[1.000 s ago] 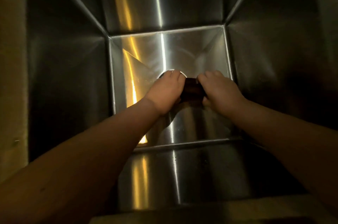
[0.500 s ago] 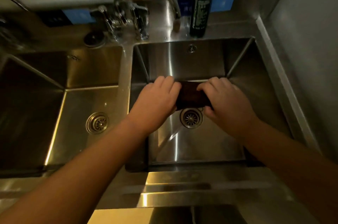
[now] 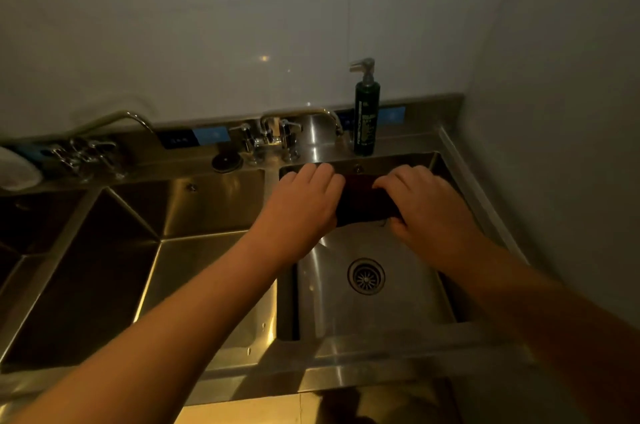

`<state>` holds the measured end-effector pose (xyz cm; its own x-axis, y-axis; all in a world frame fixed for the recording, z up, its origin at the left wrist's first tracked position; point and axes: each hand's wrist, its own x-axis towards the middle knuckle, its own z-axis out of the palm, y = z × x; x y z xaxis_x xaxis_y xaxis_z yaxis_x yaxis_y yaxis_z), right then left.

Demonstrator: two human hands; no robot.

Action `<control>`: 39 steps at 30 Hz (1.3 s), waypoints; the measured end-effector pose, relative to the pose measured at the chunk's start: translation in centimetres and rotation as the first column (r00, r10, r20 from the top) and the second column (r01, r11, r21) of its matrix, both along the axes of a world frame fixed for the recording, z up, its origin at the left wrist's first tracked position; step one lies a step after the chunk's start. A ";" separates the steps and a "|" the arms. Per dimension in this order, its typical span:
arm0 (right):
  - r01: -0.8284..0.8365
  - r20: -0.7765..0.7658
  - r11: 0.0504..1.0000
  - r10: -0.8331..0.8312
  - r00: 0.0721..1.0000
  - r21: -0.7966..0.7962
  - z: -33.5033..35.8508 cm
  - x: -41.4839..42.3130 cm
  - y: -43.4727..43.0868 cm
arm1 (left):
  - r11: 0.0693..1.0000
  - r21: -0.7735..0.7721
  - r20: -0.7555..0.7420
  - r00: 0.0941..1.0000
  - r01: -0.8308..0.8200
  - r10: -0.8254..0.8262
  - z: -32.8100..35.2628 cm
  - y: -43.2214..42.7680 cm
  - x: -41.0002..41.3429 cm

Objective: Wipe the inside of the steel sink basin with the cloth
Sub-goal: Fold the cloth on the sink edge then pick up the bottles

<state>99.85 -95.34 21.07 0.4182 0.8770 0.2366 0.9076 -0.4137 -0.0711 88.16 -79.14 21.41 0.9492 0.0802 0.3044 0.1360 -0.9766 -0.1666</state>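
cloth (image 3: pixel 367 203): we see it between the hands, beyond the drain (image 3: pixel 366 276)
hands: left hand (image 3: pixel 304 205), right hand (image 3: pixel 427 210) each grip an end

The cloth (image 3: pixel 363 207) is dark maroon, the sink (image 3: pixel 346 351) silver, the bottle (image 3: pixel 366 118) dark green
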 end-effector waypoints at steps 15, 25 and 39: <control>-0.190 0.067 0.977 0.184 0.981 0.096 5.5 -4.3 -3.4 | 0.988 0.035 0.076 0.986 -0.152 0.149 5.8 -5.3 -6.7; -0.268 0.054 0.959 0.264 0.963 0.091 6.6 -6.5 -6.9 | 0.972 0.075 0.031 0.975 -0.223 0.221 7.3 -9.9 -9.7; -0.385 0.125 0.910 0.368 0.921 0.156 8.8 -14.6 -4.5 | 0.945 0.107 0.074 0.950 -0.309 0.303 9.2 -8.6 -19.3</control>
